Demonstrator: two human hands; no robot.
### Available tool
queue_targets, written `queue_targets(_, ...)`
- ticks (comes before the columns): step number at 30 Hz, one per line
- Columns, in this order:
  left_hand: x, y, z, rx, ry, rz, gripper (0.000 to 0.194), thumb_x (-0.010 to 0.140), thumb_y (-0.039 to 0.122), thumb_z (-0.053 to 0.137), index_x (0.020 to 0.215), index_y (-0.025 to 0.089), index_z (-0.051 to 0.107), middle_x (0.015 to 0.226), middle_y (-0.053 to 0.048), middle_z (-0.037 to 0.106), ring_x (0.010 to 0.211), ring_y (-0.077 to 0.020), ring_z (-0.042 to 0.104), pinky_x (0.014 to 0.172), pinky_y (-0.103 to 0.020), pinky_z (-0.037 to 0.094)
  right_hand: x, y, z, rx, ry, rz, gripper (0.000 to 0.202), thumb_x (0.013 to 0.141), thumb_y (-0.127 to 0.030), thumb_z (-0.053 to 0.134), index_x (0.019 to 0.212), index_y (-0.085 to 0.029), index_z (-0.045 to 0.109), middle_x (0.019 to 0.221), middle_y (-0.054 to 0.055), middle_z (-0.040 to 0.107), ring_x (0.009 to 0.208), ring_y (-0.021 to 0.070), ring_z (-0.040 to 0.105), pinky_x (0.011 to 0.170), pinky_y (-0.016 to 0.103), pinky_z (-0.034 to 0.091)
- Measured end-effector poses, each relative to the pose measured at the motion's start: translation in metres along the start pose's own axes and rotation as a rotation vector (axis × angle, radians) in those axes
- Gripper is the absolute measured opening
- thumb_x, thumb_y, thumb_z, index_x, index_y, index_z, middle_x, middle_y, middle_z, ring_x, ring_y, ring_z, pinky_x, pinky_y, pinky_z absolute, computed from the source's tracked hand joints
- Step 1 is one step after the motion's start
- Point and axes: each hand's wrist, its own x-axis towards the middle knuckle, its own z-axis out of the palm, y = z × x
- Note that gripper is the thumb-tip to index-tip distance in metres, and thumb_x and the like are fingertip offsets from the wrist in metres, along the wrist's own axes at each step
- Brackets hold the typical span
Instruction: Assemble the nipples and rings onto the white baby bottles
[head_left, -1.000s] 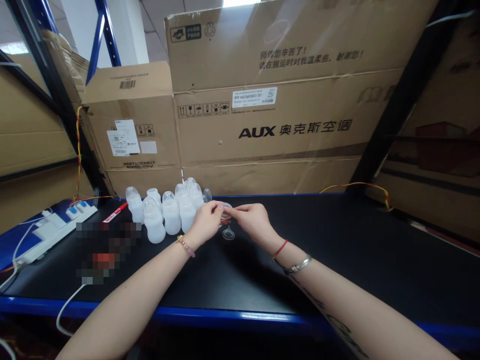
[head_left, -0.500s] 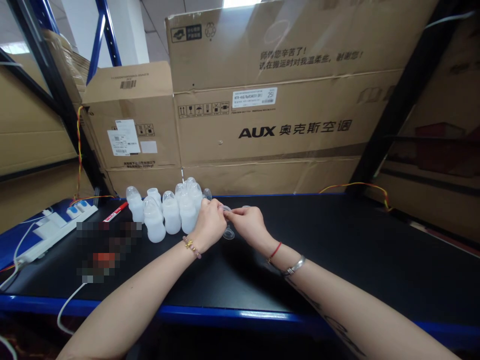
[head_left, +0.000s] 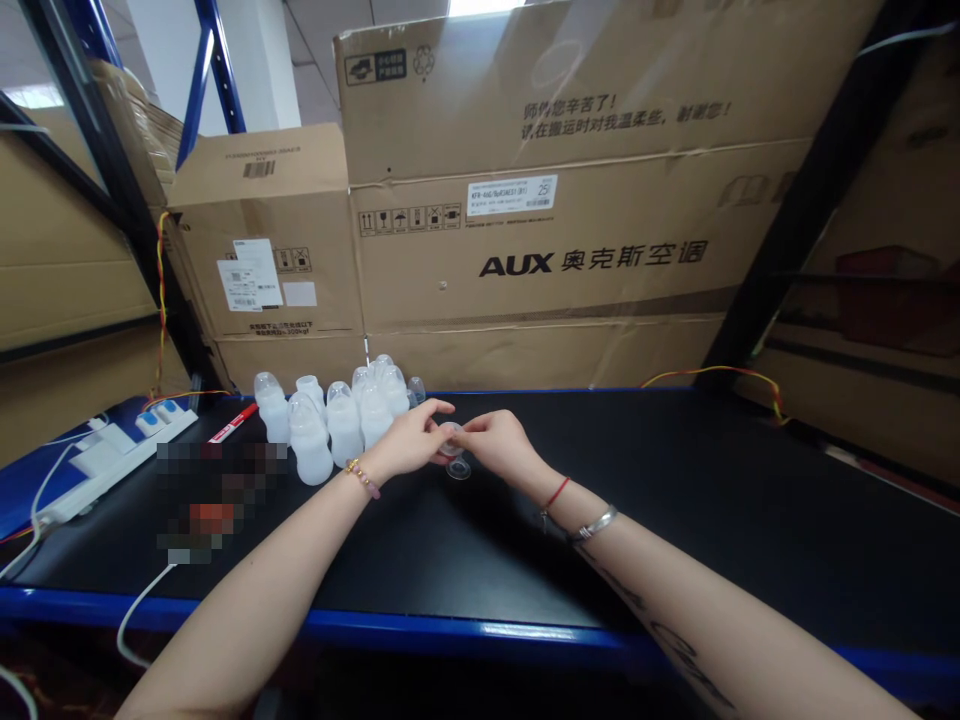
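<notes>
My right hand [head_left: 499, 445] pinches a small clear piece [head_left: 451, 440] that looks like a baby bottle nipple, between thumb and index finger. On its other side my left hand [head_left: 409, 437] has its thumb and lower fingers on the same piece, while its index finger is stretched out above. Fingers hide much of the piece. Just below, a clear nipple with a round rim [head_left: 458, 470] rests on the black tabletop [head_left: 600, 480]. Left of my hands stand several milky-white baby bottles [head_left: 311, 455], most with clear domed caps. One bottle [head_left: 308, 390] at the back has no dome.
A red and white marker [head_left: 234, 424] lies at the left, near a white power strip [head_left: 120, 465] with plugs and cables. A blurred-out object [head_left: 217, 500] with a white cable is in front. Large cardboard sheets [head_left: 600, 210] form the back wall. A blue edge [head_left: 450, 628] runs along the front.
My left hand has loosened from its tight pinch, and its index finger is now raised and extended. The right hand keeps its pinch. The bottles stay put.
</notes>
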Motion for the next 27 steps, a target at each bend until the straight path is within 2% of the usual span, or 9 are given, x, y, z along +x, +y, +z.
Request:
queue_targets(2, -0.001, -0.002, -0.001, 0.043, -0.018, 0.010, 0.010, 0.088, 0.021, 0.054, 0.092, 0.016, 0.062, 0.079, -0.003, 0.066, 0.069, -0.0144, 0.068, 0.068, -0.031, 0.059, 0.001, 0.001, 0.000, 0.012, -0.014, 0.013, 0.021, 0.066, -0.033, 0.071, 0.065, -0.012, 0.075, 0.053, 0.004, 0.065, 0.051, 0.0130, 0.054, 0.044, 0.022, 0.030)
queue_targets(6, -0.002, -0.002, 0.004, 0.025, 0.069, 0.068, 0.011, 0.087, 0.021, 0.056, 0.079, 0.015, 0.061, 0.078, -0.004, 0.067, 0.067, -0.0147, 0.068, 0.068, -0.031, 0.060, -0.002, -0.004, -0.005, 0.132, -0.025, 0.018, 0.021, 0.066, -0.033, 0.074, 0.064, -0.012, 0.073, 0.052, 0.003, 0.061, 0.047, 0.0099, 0.048, 0.044, 0.022, 0.032)
queue_targets(9, -0.003, 0.002, 0.008, -0.084, 0.162, 0.001, 0.011, 0.089, 0.018, 0.052, 0.081, 0.014, 0.059, 0.079, -0.005, 0.067, 0.064, -0.0146, 0.069, 0.068, -0.033, 0.060, -0.007, -0.011, -0.010, 0.377, -0.155, 0.146, 0.019, 0.067, -0.030, 0.074, 0.062, -0.012, 0.069, 0.043, -0.002, 0.050, 0.041, 0.0069, 0.038, 0.042, 0.021, 0.031)
queue_targets(11, -0.003, 0.006, 0.010, -0.172, 0.215, -0.047, 0.010, 0.090, 0.015, 0.051, 0.082, 0.013, 0.056, 0.078, -0.005, 0.065, 0.061, -0.0135, 0.068, 0.068, -0.033, 0.060, -0.010, -0.016, -0.013, 0.506, -0.212, 0.205, 0.016, 0.066, -0.025, 0.074, 0.061, -0.012, 0.067, 0.042, -0.004, 0.046, 0.040, 0.0062, 0.038, 0.041, 0.020, 0.032)
queue_targets(15, -0.006, 0.012, 0.015, -0.285, 0.226, -0.075, 0.010, 0.092, 0.012, 0.048, 0.083, 0.012, 0.053, 0.077, -0.005, 0.064, 0.060, -0.0117, 0.067, 0.069, -0.032, 0.059, -0.013, -0.020, -0.012, 0.550, -0.144, 0.177, 0.015, 0.065, -0.021, 0.074, 0.058, -0.011, 0.065, 0.043, -0.002, 0.049, 0.038, 0.0056, 0.038, 0.039, 0.020, 0.032)
queue_targets(17, -0.008, 0.012, 0.017, -0.296, 0.238, -0.084, 0.010, 0.092, 0.012, 0.047, 0.083, 0.012, 0.052, 0.079, -0.005, 0.064, 0.062, -0.0117, 0.067, 0.071, -0.032, 0.059, -0.013, -0.020, -0.011, 0.530, -0.129, 0.178, 0.018, 0.067, -0.019, 0.070, 0.053, -0.012, 0.063, 0.038, -0.003, 0.045, 0.036, 0.0057, 0.036, 0.038, 0.020, 0.031)
queue_targets(20, -0.010, 0.008, 0.021, -0.088, 0.291, -0.040, 0.009, 0.091, 0.014, 0.048, 0.083, 0.014, 0.053, 0.079, -0.005, 0.063, 0.064, -0.0136, 0.065, 0.070, -0.033, 0.057, -0.012, -0.018, -0.009, 0.459, -0.108, 0.203, 0.013, 0.066, -0.012, 0.064, 0.054, -0.013, 0.065, 0.035, -0.004, 0.042, 0.034, 0.0065, 0.035, 0.038, 0.021, 0.032)
queue_targets(24, -0.012, 0.004, 0.022, 0.402, 0.386, 0.130, 0.010, 0.089, 0.018, 0.048, 0.081, 0.016, 0.055, 0.086, -0.007, 0.062, 0.078, -0.0179, 0.061, 0.079, -0.035, 0.052, -0.012, -0.016, -0.004, 0.324, -0.058, 0.147, 0.010, 0.068, -0.013, 0.064, 0.062, -0.012, 0.072, 0.042, -0.001, 0.054, 0.038, 0.0080, 0.042, 0.039, 0.020, 0.033)
queue_targets(27, -0.014, 0.006, 0.023, 0.608, 0.434, 0.216, 0.010, 0.088, 0.015, 0.046, 0.082, 0.017, 0.054, 0.090, -0.009, 0.058, 0.087, -0.0198, 0.058, 0.085, -0.035, 0.048, -0.010, -0.013, 0.000, 0.277, -0.027, 0.085, 0.011, 0.070, -0.017, 0.066, 0.066, -0.011, 0.075, 0.050, 0.003, 0.063, 0.045, 0.0100, 0.051, 0.042, 0.020, 0.036)
